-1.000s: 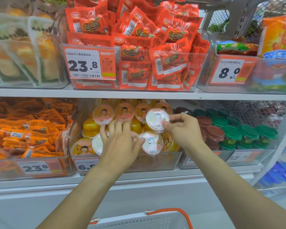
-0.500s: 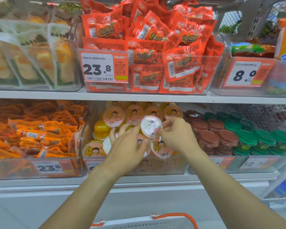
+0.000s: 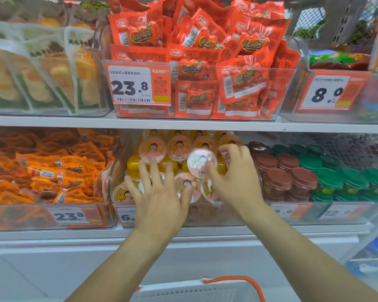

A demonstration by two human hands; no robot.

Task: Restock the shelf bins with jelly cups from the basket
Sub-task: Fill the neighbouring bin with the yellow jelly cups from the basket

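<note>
Two hands in bin (image 3: 116, 171): left (image 3: 162, 197) spread flat on jelly cups (image 3: 183, 186); right (image 3: 236, 177) pinching white-lidded cup (image 3: 202, 160).

A single wide-angle view is given, taken from the head, facing forward and slightly down at close range. The lower shelf (image 3: 183, 233) is met square-on at centre, an upper shelf lies toward 12 o'clock, and a basket (image 3: 196, 289) rim is cut off at 6 o'clock.

White-lidded jelly cup (image 3: 202, 163) tilts atop orange cups (image 3: 179, 147) in clear bin (image 3: 116, 171).
</note>
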